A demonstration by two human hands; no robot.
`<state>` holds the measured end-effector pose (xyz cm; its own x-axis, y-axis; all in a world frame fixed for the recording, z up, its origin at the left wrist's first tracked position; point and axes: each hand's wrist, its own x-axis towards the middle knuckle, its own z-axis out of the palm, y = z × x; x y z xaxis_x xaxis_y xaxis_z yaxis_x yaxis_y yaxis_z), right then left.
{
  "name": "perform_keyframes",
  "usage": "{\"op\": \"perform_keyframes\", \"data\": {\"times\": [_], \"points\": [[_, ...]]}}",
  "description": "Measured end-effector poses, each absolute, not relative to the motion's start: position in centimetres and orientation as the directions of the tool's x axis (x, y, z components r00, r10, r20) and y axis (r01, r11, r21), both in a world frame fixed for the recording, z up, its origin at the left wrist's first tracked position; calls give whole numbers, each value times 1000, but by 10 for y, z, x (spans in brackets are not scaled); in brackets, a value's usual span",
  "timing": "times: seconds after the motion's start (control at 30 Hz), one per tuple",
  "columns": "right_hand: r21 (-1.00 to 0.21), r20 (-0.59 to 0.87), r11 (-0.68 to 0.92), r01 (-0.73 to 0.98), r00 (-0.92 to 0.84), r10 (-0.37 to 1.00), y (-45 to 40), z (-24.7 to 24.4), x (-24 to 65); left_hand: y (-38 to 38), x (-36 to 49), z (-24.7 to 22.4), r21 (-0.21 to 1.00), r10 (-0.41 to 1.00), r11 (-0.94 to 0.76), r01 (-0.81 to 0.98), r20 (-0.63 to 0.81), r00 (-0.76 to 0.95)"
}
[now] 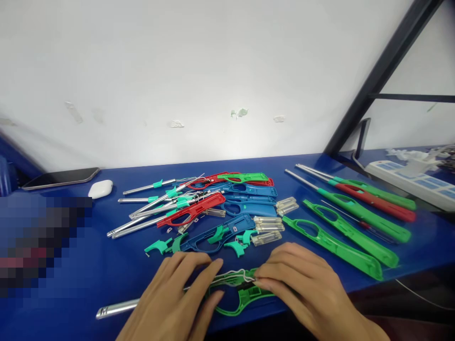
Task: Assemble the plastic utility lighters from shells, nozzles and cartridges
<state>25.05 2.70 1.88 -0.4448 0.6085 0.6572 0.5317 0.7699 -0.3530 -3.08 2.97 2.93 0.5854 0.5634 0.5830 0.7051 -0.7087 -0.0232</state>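
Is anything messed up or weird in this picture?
Yes, the plain white wall behind the shiny blue table looks a bit damaged: small, ragged, whitish scraps cling to it, maybe torn tape or peeling paint. I see nothing spilled.

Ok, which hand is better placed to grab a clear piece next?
Likely the right hand: it is at the front green shell but nearer the clear pieces; the left hand is farther left.

At the bottom middle of the frame, the left hand [174, 293] and right hand [305, 279] are on an open handle [249, 299]. A tube [117, 309] sticks out on its left. Behind, on the table [64, 317], is a heap of parts [195, 210], with little tanks [268, 225] on its right. Farther right lie two handle halves [341, 247], then lighters [359, 215]. A phone [62, 178] and a case [101, 189] are middle left.
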Motion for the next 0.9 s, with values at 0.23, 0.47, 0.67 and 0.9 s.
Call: {"op": "perform_keyframes", "data": {"times": [0.23,0.47,0.67,0.9], "points": [[-352,654,780,517,-460,600,29,19,249,46,-9,31,274,664,-743,611,417,621],[-349,664,780,519,-451,596,27,21,249,47,-7,28,332,651,-757,563,457,605],[-361,655,779,512,-455,603,26,20,250,47,-5,30,328,645,-760,561,478,596],[-347,661,771,534,-445,605,28,22,250,46,-2,29,282,629,-768,575,502,593]]}}
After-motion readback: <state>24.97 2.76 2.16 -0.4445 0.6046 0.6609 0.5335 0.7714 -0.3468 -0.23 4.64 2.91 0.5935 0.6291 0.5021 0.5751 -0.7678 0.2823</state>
